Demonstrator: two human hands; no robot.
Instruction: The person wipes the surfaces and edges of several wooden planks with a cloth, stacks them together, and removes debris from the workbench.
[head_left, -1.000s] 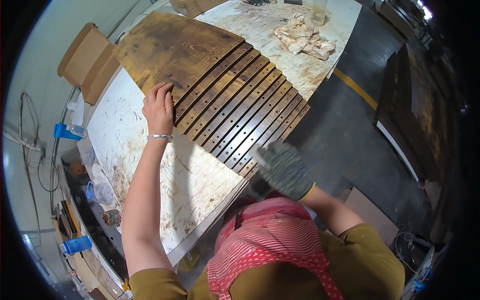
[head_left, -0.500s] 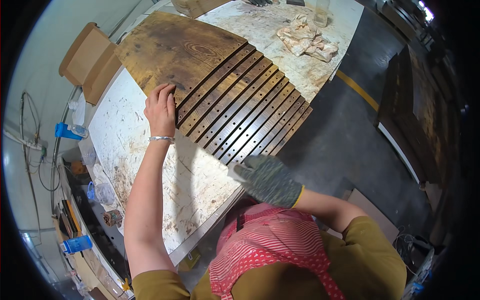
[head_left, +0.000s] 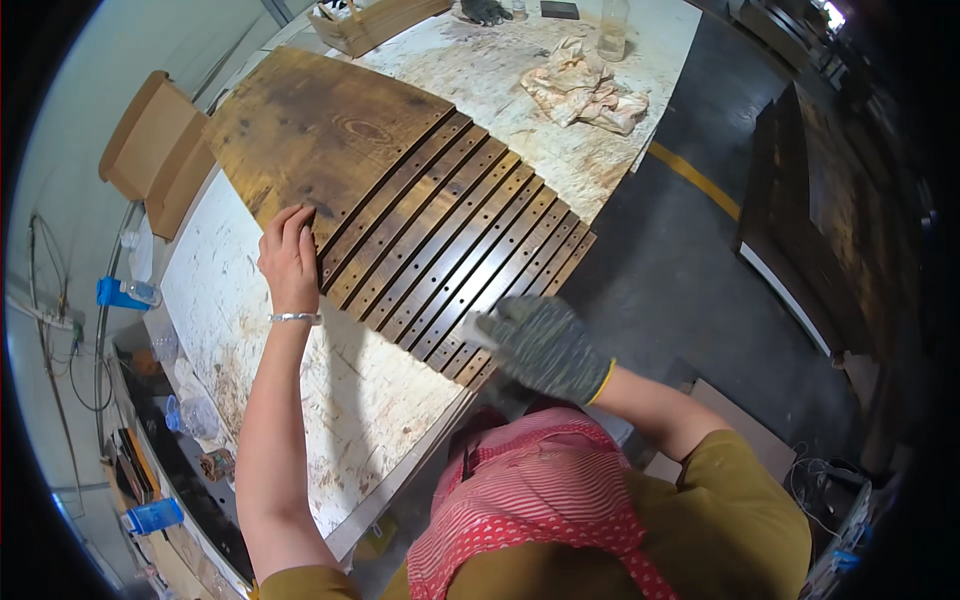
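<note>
Head view, looking down. Dark-stained wooden slats (head_left: 455, 255) lie side by side in a tight row, each drilled with small holes, their near ends reaching to the bench edge. They rest partly on a wide stained board (head_left: 320, 135) that runs up and away from the left hand.

Left hand (head_left: 292, 262): bare, bracelet at the wrist, fingers fairly flat and slightly spread, pressed on the outermost slat where it meets the board. Holding nothing; it looks to be steadying the row so it cannot slide.

Right hand (head_left: 545, 345): in a dark knit glove with a yellow cuff, loosely curled over the near ends of the slats at the bench edge. Blurred; cannot tell whether it grips anything or only rubs along the ends. The slats sit between the two hands.

Beneath both, a pale, paint-spattered chipboard benchtop (head_left: 300, 400).

Beyond the hands, far end of the bench: crumpled stained rags (head_left: 585, 90), a clear plastic bottle (head_left: 612, 30), contents unclear, and a shallow wooden tray (head_left: 375, 22) whose contents cannot be made out.

Outside the left hand: folded cardboard (head_left: 150, 150) against the wall, a blue-capped bottle (head_left: 125, 293), and a cluttered low shelf (head_left: 170, 470) with small jars and tools, too small to identify.

Outside the right hand: grey floor with a yellow line (head_left: 695, 180), and more dark stained panels (head_left: 830, 220) lying there.
</note>
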